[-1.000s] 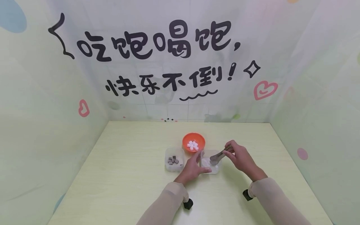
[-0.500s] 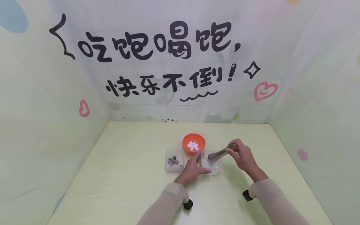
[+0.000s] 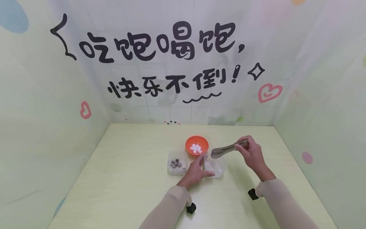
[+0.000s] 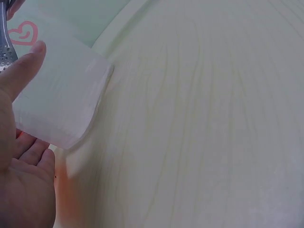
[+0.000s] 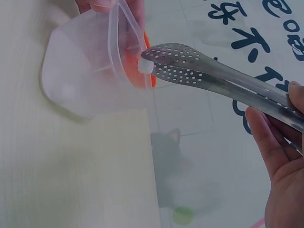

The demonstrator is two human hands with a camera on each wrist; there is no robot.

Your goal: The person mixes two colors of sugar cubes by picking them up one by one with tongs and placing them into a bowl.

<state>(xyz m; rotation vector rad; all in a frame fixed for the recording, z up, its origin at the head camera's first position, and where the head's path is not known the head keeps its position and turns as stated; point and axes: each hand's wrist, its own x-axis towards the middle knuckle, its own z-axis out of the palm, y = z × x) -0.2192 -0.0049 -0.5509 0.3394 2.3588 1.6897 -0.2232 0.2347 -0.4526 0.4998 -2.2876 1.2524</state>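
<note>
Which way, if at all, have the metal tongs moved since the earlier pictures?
Yes: in the head view, the metal tongs have moved up the picture, against the orange bowl, which stays in place.

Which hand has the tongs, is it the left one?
No, the right hand grips the tongs, while the left hand holds a plastic box.

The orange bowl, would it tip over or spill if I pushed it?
The orange bowl would probably slide if nudged gently, as it stands upright on the table. Pressing down on its wide rim might tip it. The white pieces lie in a loose heap inside, so they'd likely jiggle about.
</note>
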